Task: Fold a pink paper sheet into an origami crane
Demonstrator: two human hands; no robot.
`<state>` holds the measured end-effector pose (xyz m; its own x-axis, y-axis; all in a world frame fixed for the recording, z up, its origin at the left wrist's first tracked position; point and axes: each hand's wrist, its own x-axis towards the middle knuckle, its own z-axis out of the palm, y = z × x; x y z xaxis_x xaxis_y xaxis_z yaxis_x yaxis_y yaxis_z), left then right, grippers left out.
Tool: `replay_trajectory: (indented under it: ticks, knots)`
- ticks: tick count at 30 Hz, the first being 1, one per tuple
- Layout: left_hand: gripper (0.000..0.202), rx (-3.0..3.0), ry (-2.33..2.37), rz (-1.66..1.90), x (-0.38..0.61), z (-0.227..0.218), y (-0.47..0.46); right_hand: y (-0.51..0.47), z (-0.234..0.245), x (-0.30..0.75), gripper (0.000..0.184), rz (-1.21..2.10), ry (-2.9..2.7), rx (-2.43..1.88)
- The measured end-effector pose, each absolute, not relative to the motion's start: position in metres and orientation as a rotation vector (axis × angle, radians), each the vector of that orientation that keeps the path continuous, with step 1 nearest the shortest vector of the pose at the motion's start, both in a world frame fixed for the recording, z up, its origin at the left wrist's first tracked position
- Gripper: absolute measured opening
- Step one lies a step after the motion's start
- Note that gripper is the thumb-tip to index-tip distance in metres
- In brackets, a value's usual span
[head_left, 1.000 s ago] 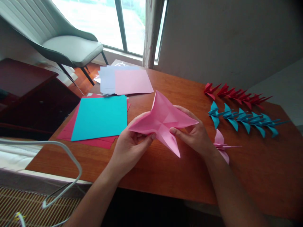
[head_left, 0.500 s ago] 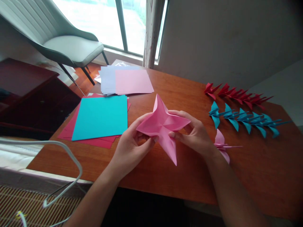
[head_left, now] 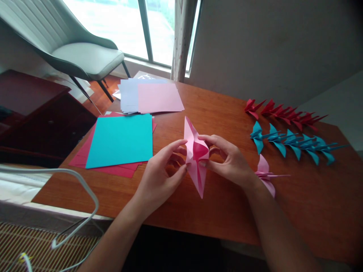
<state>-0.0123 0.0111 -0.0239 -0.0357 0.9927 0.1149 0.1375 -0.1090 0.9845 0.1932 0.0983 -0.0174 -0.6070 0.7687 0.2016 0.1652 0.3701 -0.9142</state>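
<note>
The left hand (head_left: 162, 170) and right hand (head_left: 231, 161) are pinching opposite sides of the folded pink paper (head_left: 195, 153), while a pink crane (head_left: 264, 173) is resting on the worktop (head_left: 221, 215) nearby.

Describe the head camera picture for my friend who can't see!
Left fingers and right fingers hold folded pink paper above a wooden table. Red origami cranes, turquoise cranes and one pink crane sit right; paper sheets lie left.
</note>
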Motion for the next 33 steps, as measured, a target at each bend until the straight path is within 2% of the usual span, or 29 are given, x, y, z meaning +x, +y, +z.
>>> replay_trajectory:
  ticks: [8, 19, 33]
  knots:
    - [0.028, 1.444, 1.342, 1.333, -0.014, -0.019, 0.013, 0.098, -0.012, 0.192, 0.048, 1.231, -1.955, -0.82]
    - [0.025, 1.177, 1.191, 1.319, -0.012, -0.021, 0.011, 0.094, -0.014, 0.193, 0.051, 1.437, -1.89, -0.819]
    - [0.042, 0.939, 1.069, 1.327, -0.011, -0.012, 0.014, 0.095, -0.012, 0.192, 0.052, 1.417, -1.87, -0.822]
